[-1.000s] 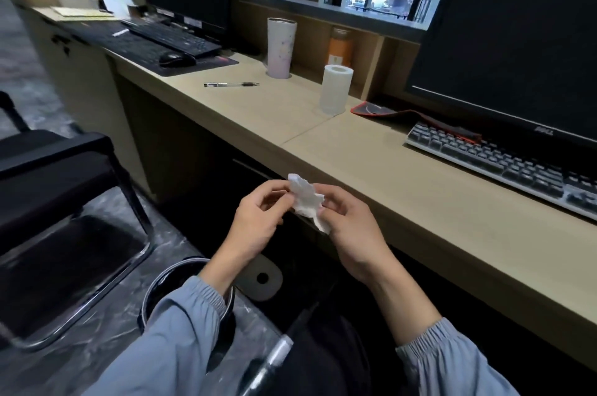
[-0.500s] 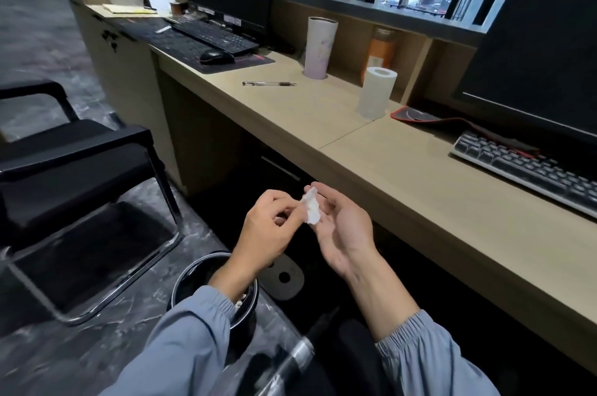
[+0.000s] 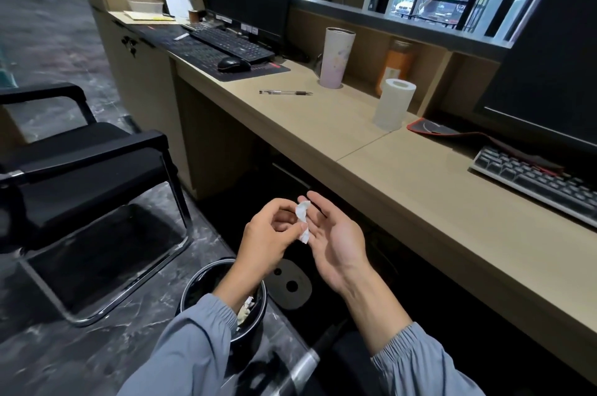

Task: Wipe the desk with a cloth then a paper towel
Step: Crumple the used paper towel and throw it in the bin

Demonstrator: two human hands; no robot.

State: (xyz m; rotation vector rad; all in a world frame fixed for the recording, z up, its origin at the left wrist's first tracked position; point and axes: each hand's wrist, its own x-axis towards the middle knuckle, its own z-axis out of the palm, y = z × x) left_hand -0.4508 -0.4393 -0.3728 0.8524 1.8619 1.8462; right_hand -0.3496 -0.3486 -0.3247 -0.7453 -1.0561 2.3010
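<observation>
- Left hand (image 3: 268, 234) pinches a small crumpled paper towel (image 3: 302, 221) between thumb and fingertips; right hand (image 3: 336, 240) lies palm-up just beside it, fingers spread wide, wad touching them
- Both hands hang below the near edge of the desk (image 3: 403, 176), clear of its top; no cloth identifiable in view
- Waste bin (image 3: 226, 298) stands on the floor directly beneath the left forearm; paper scraps inside
- Judgement: wiping looks finished; step in hand is discarding the wad
- To do well: keep the pinch tight, lower the left hand over the bin's mouth, release only once inside the rim; the light wad may drift
- Roll of towel (image 3: 392, 104) stands far on the desk, beside a pale tumbler (image 3: 336, 58)
</observation>
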